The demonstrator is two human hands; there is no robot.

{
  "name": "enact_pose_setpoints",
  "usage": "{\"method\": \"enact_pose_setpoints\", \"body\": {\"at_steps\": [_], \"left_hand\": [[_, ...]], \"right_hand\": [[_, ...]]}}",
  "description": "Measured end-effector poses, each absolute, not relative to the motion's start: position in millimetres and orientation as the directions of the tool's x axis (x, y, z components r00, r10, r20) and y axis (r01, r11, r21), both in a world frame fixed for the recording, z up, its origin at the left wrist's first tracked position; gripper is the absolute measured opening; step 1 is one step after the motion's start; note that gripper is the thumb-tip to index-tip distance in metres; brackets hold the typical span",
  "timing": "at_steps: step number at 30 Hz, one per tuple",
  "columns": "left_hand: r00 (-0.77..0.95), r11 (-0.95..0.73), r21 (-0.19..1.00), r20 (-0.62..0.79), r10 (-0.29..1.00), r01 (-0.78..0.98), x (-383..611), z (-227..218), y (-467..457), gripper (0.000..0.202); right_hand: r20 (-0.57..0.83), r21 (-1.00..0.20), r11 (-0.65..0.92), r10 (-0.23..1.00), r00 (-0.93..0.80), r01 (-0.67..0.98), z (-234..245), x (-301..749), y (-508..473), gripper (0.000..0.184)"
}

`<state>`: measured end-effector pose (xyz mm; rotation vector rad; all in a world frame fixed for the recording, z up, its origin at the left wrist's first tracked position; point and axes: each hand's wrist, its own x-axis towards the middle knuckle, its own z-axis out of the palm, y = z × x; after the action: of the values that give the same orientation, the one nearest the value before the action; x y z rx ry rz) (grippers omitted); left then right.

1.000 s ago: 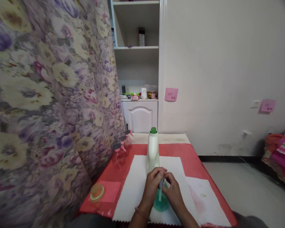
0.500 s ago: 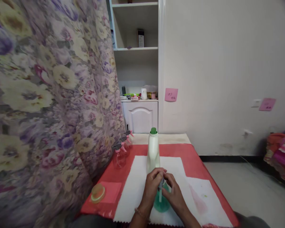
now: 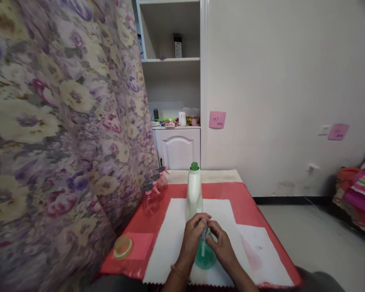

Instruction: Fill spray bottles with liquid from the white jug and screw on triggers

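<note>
A spray bottle (image 3: 206,263) with green liquid in its round body stands on the white cloth in front of me. My left hand (image 3: 192,235) is closed around its grey spray head from the left. From the other side, my right hand (image 3: 221,242) has its fingers closed at the top and neck of the same bottle. Both hands cover most of the spray head, and a pale strip hangs down in front of the green body. Just behind my hands rises a pale green jug (image 3: 194,192) with a green piece in its mouth.
Several clear spray bottles (image 3: 150,202) with pink and grey heads line the table's left side. A round yellowish lid (image 3: 123,247) lies on a pink paper at the near left. A stained white sheet (image 3: 270,251) lies at right. The floral curtain (image 3: 79,162) hangs beside the table.
The view has shifted slightly, so everything sits a little further left. Both hands stay on the spray bottle's top, with only slight finger movement.
</note>
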<state>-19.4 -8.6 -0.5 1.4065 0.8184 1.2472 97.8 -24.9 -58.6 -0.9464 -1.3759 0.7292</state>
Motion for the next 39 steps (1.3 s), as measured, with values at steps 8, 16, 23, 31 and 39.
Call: {"method": "enact_pose_setpoints", "body": {"at_steps": [8, 16, 23, 31, 39], "left_hand": [[0.223, -0.233, 0.962, 0.260, 0.939, -0.141, -21, 1, -10, 0.024], [0.219, -0.222, 0.966, 0.247, 0.944, -0.132, -20, -1, -8, 0.026], [0.205, -0.214, 0.966, 0.241, 0.949, -0.144, -20, -3, -7, 0.025], [0.212, -0.203, 0.968, 0.232, 0.949, -0.150, -22, -3, -8, 0.027], [0.102, -0.193, 0.945, 0.227, 0.969, -0.266, -33, -9, -16, 0.040]], "right_hand": [[0.475, -0.878, 0.467, 0.876, 0.082, 0.104, -63, 98, -25, 0.035], [0.474, -0.879, 0.464, 0.876, 0.090, 0.111, -62, 98, -25, 0.036], [0.480, -0.873, 0.470, 0.875, 0.061, 0.131, -64, 100, -23, 0.025], [0.481, -0.874, 0.471, 0.874, 0.074, 0.119, -75, 95, -28, 0.038], [0.347, -0.937, 0.340, 0.932, 0.108, 0.076, -135, 102, -38, 0.082]]}}
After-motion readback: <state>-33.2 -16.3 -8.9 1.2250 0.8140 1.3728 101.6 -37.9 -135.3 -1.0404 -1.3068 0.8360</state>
